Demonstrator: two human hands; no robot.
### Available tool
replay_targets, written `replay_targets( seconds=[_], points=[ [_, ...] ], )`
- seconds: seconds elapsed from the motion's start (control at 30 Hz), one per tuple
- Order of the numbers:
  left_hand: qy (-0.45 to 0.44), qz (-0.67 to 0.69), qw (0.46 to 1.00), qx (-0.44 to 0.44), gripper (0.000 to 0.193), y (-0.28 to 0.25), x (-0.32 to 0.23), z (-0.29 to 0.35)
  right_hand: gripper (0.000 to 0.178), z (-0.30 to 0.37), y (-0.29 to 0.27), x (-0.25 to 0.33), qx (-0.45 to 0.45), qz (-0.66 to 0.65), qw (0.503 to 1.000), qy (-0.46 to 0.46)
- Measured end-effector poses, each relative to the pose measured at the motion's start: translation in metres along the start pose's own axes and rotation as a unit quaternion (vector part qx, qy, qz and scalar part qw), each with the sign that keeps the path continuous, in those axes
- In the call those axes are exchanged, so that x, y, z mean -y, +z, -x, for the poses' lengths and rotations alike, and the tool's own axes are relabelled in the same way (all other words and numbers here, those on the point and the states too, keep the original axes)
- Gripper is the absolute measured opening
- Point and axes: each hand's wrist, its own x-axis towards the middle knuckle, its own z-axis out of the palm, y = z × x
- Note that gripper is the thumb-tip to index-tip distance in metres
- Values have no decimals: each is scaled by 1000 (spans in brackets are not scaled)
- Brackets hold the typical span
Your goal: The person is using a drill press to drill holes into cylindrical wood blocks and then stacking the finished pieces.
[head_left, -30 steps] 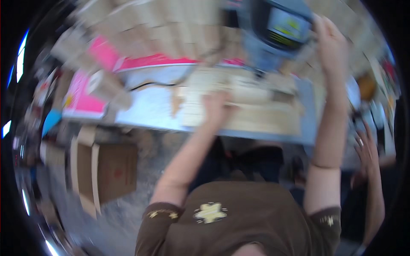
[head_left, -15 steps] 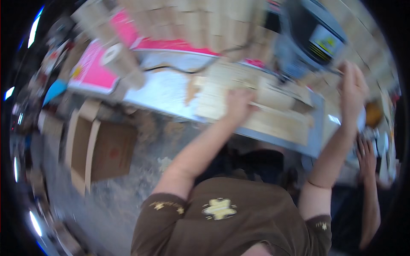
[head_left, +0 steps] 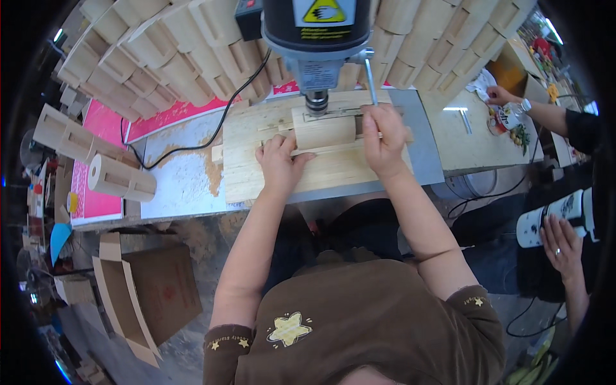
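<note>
A pale, rounded wooden block (head_left: 324, 133) lies in a wooden jig (head_left: 247, 173) on the workbench, under the chuck (head_left: 316, 102) of a drill press (head_left: 314, 61). At the block's left end is my left hand (head_left: 281, 162), fingers spread and bent, index finger against the block and thumb along the jig's front strip. My right hand (head_left: 385, 141) is closed around the metal feed lever (head_left: 370, 80) of the press. Whether a bit touches the wood is too small to tell.
Stacked wooden cylinders (head_left: 179, 70) with slots line the back, and another cylinder (head_left: 122, 178) lies at left. A black cable (head_left: 221, 122) crosses the bench. An open cardboard box (head_left: 163, 289) stands on the floor. At right, another person's hand (head_left: 561, 247) rests on a white object.
My view has swung right and steadied. My right hand has come down and inward with the lever. My left hand stays at the block's left end.
</note>
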Motion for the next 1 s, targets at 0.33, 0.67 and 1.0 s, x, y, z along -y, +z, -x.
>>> replay_targets(
  seconds=[0.33,0.67,1.0],
  points=[
    [12,44,999,11,38,4,13,3,9,-52,-22,25,-31,13,999,-34],
    [10,16,1000,10,33,0,10,2,30,-184,18,-7,-30,48,991,121],
    [-64,263,962,18,33,11,15,-3,54,-48,-29,-53,370,-48,914,159]
  ],
)
